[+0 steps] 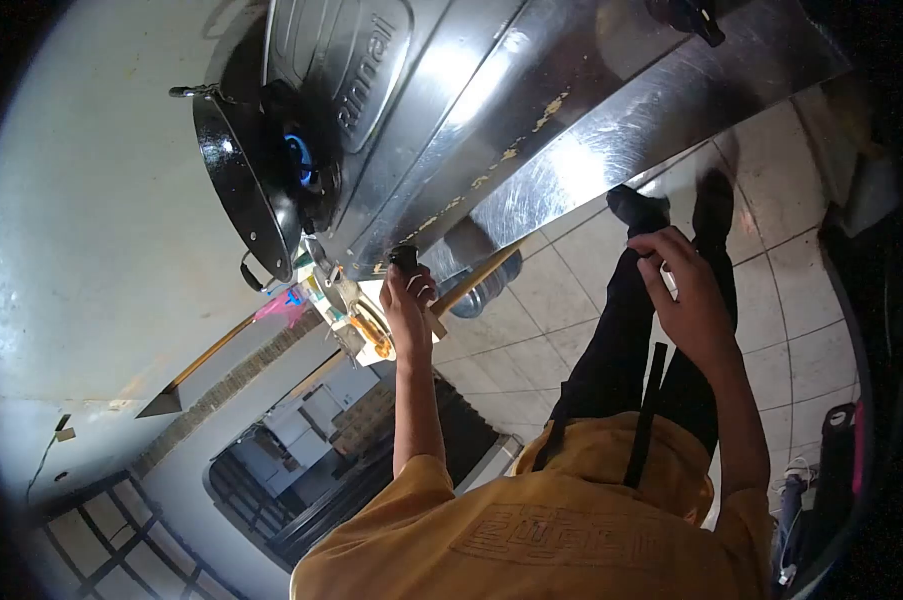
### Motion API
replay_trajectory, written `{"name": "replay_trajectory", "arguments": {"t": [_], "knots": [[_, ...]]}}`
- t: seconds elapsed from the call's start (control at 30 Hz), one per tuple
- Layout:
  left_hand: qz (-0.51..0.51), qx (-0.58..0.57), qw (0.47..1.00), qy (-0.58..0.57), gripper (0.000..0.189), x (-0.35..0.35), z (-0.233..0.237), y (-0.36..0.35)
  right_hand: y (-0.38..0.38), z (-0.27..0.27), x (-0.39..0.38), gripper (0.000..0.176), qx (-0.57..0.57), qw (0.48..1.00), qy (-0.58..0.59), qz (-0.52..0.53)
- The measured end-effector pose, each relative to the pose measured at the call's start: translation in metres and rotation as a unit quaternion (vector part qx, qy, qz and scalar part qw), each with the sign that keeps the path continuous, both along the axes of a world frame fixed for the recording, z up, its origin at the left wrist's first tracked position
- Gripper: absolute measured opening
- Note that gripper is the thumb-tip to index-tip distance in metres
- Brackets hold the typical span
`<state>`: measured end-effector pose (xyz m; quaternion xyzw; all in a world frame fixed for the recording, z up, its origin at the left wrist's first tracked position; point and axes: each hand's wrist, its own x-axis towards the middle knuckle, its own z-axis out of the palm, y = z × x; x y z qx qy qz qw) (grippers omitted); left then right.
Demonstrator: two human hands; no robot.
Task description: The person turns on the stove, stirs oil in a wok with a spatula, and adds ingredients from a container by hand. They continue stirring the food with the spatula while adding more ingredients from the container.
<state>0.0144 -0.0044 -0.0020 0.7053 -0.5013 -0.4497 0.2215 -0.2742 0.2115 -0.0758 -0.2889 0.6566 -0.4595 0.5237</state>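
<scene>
My left hand [408, 295] is closed around a black stove knob [403, 257] on the front edge of the metal gas stove [451, 130]. A blue flame [299, 158] burns at the burner beyond it. Over that burner sits a black wok [236, 180] with two side handles; it looks tilted in this slanted view. My right hand [676, 285] hangs in front of my legs, fingers loosely bent and apart, with nothing visible in it. Another black knob [706, 25] shows near the top edge of the stove.
A cluttered counter [356, 315] with a yellow-orange item stands beside the stove. Below it are a wooden post [479, 277] and a clear plastic water bottle [486, 290]. A pink item [283, 305] lies near the wall. Pale tiles [571, 330] cover the floor.
</scene>
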Motion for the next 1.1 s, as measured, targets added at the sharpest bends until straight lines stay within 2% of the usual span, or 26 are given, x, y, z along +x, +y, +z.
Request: {"name": "replay_trajectory", "arguments": {"t": [0.3,0.4,0.5,0.6,0.67,0.8,0.9,0.93,1.1], "knots": [[0.003,0.007,1.0,-0.005,0.032,0.008,-0.003,-0.004,0.008,-0.006,-0.011,0.021,-0.002,1.0,-0.027,0.011],[0.036,0.001,0.999,-0.015,0.031,0.002,-0.001,-0.003,0.01,-0.004,-0.017,0.022,0.007,1.0,-0.011,0.018],[0.005,0.008,1.0,-0.005,0.031,0.002,0.001,-0.002,0.009,-0.002,-0.019,0.022,0.021,1.0,-0.005,0.02],[0.024,0.018,1.0,0.002,0.033,-0.003,0.0,-0.002,0.008,0.004,-0.022,0.022,0.029,0.999,-0.01,0.02],[0.017,0.013,0.997,-0.07,0.04,-0.012,0.002,-0.001,0.006,0.008,-0.023,0.022,0.028,0.999,-0.009,0.024],[0.033,0.022,0.997,-0.071,0.05,0.0,0.003,0.002,0.003,0.014,-0.024,0.019,0.054,0.998,-0.008,0.029],[0.037,0.036,0.998,-0.021,0.051,0.012,0.005,0.007,0.006,0.031,-0.023,0.015,0.078,0.996,0.018,0.043],[0.035,0.043,0.998,0.003,0.045,0.013,0.01,0.009,0.004,0.039,-0.025,0.016,0.071,0.995,0.039,0.051],[0.032,-0.028,0.997,0.063,0.035,0.021,0.052,0.022,-0.011,0.1,-0.024,0.024,0.013,0.991,0.125,0.052]]}}
